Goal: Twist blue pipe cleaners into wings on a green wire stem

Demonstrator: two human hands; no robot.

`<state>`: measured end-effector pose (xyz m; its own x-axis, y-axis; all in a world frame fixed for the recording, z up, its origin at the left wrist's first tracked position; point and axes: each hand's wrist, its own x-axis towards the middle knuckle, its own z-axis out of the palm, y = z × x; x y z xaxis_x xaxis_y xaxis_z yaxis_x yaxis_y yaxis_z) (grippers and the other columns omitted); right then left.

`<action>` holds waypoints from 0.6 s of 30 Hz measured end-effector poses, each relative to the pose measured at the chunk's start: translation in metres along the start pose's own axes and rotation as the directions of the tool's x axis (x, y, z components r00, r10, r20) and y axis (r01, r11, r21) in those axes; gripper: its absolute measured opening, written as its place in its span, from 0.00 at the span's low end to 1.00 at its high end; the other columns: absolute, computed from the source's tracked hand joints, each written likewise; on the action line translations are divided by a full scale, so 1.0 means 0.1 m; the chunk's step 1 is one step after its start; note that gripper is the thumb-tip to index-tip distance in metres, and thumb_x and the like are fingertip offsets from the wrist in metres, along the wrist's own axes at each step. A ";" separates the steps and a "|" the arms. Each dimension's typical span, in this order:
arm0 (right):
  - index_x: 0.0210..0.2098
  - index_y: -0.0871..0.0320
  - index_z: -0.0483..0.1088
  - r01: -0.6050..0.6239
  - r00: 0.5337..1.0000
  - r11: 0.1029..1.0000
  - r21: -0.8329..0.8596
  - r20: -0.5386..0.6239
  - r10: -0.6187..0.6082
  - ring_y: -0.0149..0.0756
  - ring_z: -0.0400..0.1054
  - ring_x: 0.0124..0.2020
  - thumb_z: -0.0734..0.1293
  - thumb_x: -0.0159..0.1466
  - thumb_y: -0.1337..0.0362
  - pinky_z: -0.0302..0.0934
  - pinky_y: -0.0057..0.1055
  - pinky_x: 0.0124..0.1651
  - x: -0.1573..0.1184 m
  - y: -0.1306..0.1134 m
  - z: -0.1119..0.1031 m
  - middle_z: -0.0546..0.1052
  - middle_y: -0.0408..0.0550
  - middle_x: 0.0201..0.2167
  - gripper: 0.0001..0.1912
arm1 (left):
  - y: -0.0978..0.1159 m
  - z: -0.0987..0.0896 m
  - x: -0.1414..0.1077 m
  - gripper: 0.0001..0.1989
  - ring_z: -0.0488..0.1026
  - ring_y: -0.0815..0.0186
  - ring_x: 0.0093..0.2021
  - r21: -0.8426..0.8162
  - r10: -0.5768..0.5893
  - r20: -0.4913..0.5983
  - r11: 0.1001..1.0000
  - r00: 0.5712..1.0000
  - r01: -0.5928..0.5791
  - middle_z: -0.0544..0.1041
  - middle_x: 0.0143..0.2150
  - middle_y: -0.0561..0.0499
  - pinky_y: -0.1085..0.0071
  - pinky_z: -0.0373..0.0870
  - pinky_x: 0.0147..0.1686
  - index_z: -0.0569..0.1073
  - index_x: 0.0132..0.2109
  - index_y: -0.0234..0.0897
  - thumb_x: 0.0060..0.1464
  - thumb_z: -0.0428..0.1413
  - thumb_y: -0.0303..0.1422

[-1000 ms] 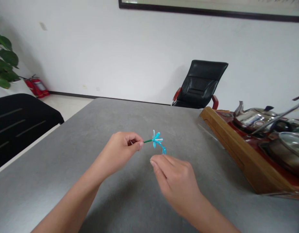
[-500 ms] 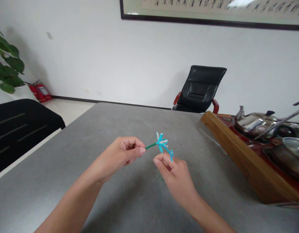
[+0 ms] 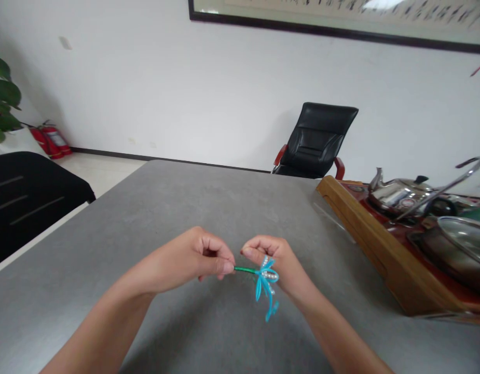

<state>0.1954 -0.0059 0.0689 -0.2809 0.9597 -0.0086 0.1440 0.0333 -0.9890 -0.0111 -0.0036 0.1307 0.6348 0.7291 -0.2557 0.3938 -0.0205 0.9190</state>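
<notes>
My left hand pinches the green-wrapped stem of a handmade flower between thumb and fingertips. The flower has bright blue looped petals, rows of small white beads and a long curled blue strand that hangs down. Its stem points to the right, nearly level above the grey table. Behind the flower head is my right hand, its thumb and forefinger pressed together close to the stem. Whatever sits in that pinch is hidden or too fine to see.
On the right stands a wooden tea tray with a steel kettle and a glass-lidded pot. A black office chair is beyond the table. At left are a black chair, fire extinguishers and a plant.
The flower has swung from tilting upward to roughly level, its blue strand now hanging down. My right hand has risen from below the flower to behind it. The view has shifted slightly.
</notes>
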 end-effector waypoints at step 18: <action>0.32 0.57 0.72 0.341 0.900 0.654 -0.676 0.032 -0.435 0.30 0.67 0.27 0.60 0.66 0.66 0.55 0.27 0.32 -0.31 -0.32 0.10 0.74 0.43 0.26 0.11 | -0.10 0.09 0.11 0.12 0.65 0.69 0.25 0.447 0.114 -0.318 0.894 0.941 0.043 0.71 0.23 0.55 0.76 0.53 0.25 0.75 0.29 0.36 0.53 0.49 0.34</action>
<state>0.1900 -0.0399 0.0993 -0.3460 0.8399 0.4181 0.6395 0.5372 -0.5500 -0.0019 -0.0010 0.1160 0.4308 0.9016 -0.0401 0.6759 -0.2929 0.6763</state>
